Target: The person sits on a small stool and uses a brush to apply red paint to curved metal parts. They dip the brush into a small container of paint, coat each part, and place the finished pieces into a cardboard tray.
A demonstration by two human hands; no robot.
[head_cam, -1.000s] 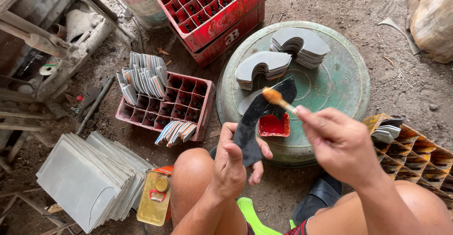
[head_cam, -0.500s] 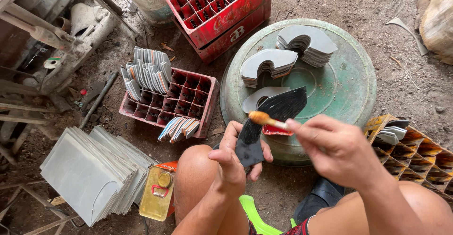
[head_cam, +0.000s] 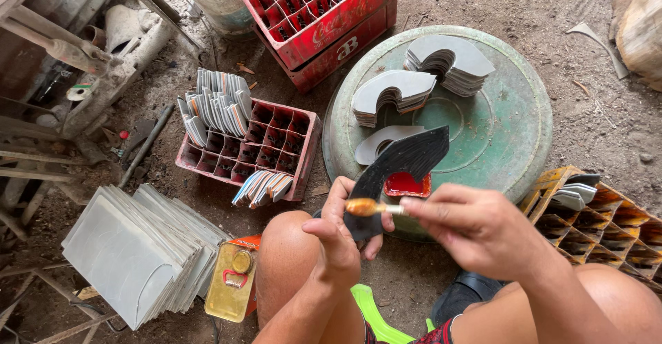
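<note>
Just above the person's knees, at about six o'clock of the round green lid [head_cam: 510, 130], the left hand [head_cam: 345, 230] has its fingers clamped on the lower end of a curved metal piece coated black [head_cam: 403, 164], holding it upright with its broad end toward twelve o'clock. The right hand [head_cam: 476, 227] pinches a small brush with a yellow-tipped handle [head_cam: 369, 207] between thumb and fingertips, the brush lying across the piece's lower part. A small red paint tray [head_cam: 407, 185] sits on the lid's rim just behind the piece; stacks of grey uncoated pieces [head_cam: 393, 92] lie at ten and twelve o'clock on the lid.

The coating looks wet, so the left fingers could smear it or slip if the grip shifts. A tilt of the piece could knock the tray and spill paint onto the lid.
</note>
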